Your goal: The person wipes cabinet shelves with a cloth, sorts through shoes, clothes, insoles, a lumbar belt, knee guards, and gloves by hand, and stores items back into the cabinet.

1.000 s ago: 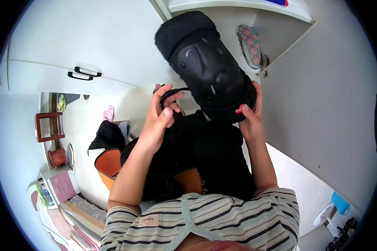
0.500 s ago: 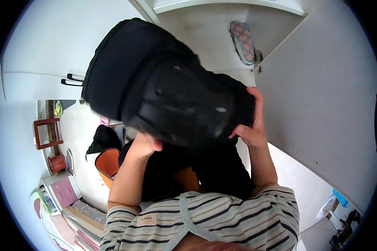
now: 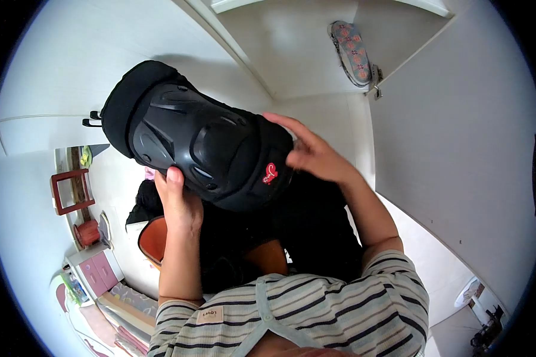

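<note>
A black knee pad [image 3: 220,140] with a hard plastic shell and a red logo near its right end is held up, tilted, in front of me. My left hand [image 3: 178,202] grips its lower edge, the thumb on the shell side and the other fingers hidden behind. At the right end, my right hand [image 3: 315,152] loosely holds the soft border between stretched fingers and a thumb. Below the pad, dark clothing covers my legs.
A white cabinet door [image 3: 458,131] stands open on the right. Inside the cabinet leans a patterned slipper [image 3: 352,53]. Black door handles [image 3: 93,119] stick out at the left. An orange-lined container [image 3: 152,238] is beside my left forearm, with a pink-fronted drawer unit [image 3: 98,271] farther off.
The knee pad has moved left and down, farther from the camera, and its red logo now shows. My left hand went left with it; my right hand shifted left and loosened its fingers.
</note>
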{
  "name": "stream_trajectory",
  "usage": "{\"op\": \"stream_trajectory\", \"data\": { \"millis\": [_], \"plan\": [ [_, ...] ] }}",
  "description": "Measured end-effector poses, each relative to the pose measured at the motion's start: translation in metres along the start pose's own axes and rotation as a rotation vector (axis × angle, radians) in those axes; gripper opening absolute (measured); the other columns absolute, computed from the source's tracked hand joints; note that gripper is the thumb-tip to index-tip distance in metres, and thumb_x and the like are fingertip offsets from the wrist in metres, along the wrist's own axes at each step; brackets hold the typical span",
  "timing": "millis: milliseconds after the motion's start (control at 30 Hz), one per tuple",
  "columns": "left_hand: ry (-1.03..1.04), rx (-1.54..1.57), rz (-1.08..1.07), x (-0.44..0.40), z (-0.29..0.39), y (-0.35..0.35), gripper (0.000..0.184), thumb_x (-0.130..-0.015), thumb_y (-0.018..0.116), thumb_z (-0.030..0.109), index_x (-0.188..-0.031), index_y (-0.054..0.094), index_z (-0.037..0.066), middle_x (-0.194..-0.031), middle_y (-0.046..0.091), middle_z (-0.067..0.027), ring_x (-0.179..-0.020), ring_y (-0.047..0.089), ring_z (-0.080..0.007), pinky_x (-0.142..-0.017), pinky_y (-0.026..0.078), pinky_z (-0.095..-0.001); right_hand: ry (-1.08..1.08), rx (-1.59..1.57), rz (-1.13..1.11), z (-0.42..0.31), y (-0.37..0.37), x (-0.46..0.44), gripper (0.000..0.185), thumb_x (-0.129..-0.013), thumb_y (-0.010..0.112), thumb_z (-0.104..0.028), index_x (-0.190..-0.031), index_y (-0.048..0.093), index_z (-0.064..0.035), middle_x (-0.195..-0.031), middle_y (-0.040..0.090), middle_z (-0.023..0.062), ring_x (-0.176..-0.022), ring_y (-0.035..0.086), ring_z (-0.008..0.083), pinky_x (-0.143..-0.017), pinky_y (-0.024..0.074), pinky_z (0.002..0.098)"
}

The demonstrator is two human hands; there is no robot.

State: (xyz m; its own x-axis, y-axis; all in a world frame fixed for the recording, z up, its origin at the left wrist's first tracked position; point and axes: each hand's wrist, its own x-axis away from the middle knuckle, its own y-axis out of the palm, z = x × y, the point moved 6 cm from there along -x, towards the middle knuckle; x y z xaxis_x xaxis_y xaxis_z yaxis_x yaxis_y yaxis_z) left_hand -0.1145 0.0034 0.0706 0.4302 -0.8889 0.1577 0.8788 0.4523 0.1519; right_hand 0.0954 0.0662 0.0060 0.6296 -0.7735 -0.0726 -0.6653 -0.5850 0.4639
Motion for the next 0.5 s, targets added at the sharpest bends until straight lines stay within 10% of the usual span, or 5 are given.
{"op": "stream_trajectory", "data": {
  "millis": [67,100,267,333,500],
  "plan": [
    [-0.033,-0.017,0.055,-0.001,0.009,0.003,0.085,-0.069,0.072,0.047,-0.128,0.032,0.0,-0.121,0.047,-0.013,-0.11,0.049,-0.0257,-0.095,0.04,-0.0379,0.38,-0.037,0.022,0.047,-0.055,-0.007,0.044,-0.088,0.052,-0.02,-0.127,0.043,-0.0028,-0.103,0.059,0.0094,-0.098,0.056,0.0163,-0.088,0.0428,0.0295],
    [-0.06,-0.031,0.105,-0.002,0.01,0.001,0.081,-0.072,0.07,0.045,-0.127,0.033,-0.001,-0.119,0.049,-0.0138,-0.107,0.051,-0.0255,-0.093,0.042,-0.0375,0.221,0.177,0.298,0.075,-0.106,-0.015,0.035,-0.091,0.047,-0.023,-0.119,0.05,-0.0026,-0.086,0.061,0.0072,-0.083,0.059,0.0141,-0.077,0.0464,0.0281],
    [-0.162,0.001,0.151,-0.007,-0.006,-0.014,0.06,-0.082,0.059,0.042,-0.124,0.043,0.003,-0.113,0.056,-0.0119,-0.103,0.055,-0.0248,-0.094,0.041,-0.0367,-0.017,1.578,0.861,0.124,-0.322,-0.006,0.053,-0.08,0.063,-0.032,-0.119,0.047,0.0019,-0.116,0.051,0.0245,-0.107,0.049,0.038,-0.094,0.0381,0.0414],
    [-0.151,-0.059,0.093,-0.008,-0.001,-0.006,0.062,-0.081,0.06,0.044,-0.124,0.042,0.002,-0.114,0.055,-0.0119,-0.102,0.055,-0.0243,-0.093,0.041,-0.0358,0.373,1.464,0.873,0.097,-0.335,-0.015,0.061,-0.082,0.058,-0.034,-0.127,0.037,0.0022,-0.122,0.046,0.0248,-0.113,0.045,0.0402,-0.097,0.0352,0.0429],
    [-0.175,-0.084,0.085,-0.007,0.0,-0.004,0.065,-0.082,0.058,0.045,-0.126,0.039,0.002,-0.117,0.053,-0.0136,-0.105,0.054,-0.0248,-0.094,0.041,-0.0363,0.495,1.569,1.017,0.124,-0.381,-0.026,0.067,-0.084,0.051,-0.042,-0.136,0.028,-0.0064,-0.127,0.042,0.0235,-0.119,0.04,0.0392,-0.098,0.0345,0.0444]
  ]
}}
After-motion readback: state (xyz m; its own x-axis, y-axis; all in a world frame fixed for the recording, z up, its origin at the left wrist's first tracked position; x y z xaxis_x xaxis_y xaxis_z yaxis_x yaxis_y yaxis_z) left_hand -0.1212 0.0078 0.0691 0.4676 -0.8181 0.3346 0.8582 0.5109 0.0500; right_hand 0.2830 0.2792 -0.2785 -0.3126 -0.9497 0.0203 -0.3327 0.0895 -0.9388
